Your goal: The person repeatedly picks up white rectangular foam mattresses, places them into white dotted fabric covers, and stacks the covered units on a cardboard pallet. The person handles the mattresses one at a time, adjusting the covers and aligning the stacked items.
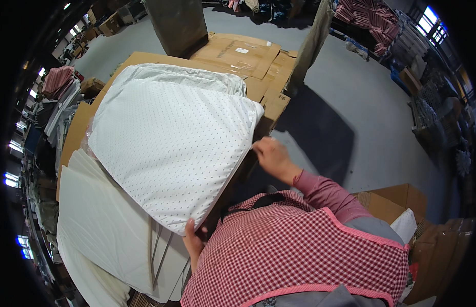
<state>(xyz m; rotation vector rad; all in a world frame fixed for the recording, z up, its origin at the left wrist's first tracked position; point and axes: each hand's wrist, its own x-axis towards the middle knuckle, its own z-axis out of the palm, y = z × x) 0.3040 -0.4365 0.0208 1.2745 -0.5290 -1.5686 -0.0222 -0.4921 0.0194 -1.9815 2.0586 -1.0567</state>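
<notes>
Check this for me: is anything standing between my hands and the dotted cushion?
Nothing visible is. Your left hand touches the cushion at its near corner, and your right hand is at its right edge. The white sheets lie off to the left.

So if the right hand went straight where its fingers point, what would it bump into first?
Probably the dotted white cushion. The right hand points left at it, and its fingers look right at the cushion's edge, maybe touching; depth is hard to judge.
</notes>
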